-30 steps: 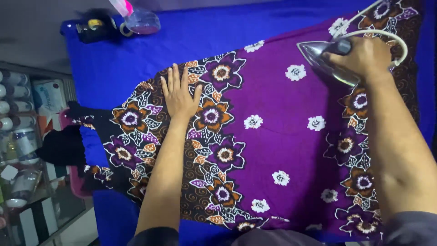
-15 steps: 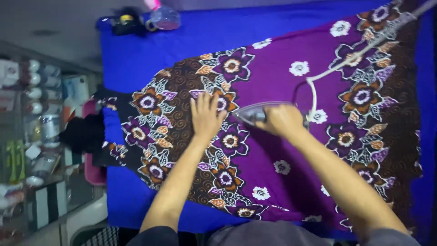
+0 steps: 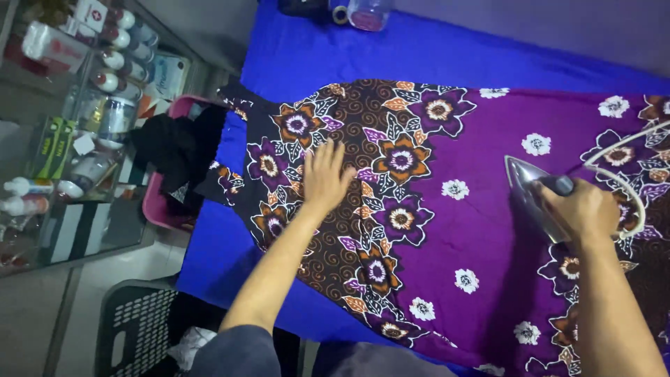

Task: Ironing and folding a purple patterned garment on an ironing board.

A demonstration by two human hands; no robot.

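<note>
A purple floral cloth (image 3: 447,209) lies spread flat on the blue-covered worktop (image 3: 391,56). The left hand (image 3: 325,178) rests palm-down on the cloth's dark patterned border, fingers (image 3: 328,150) spread and flat. On the cloth's plain purple part, well apart from that hand, the right hand (image 3: 585,209) has its fingers wrapped around the handle of a steam iron (image 3: 530,192), soleplate touching the cloth.
</note>
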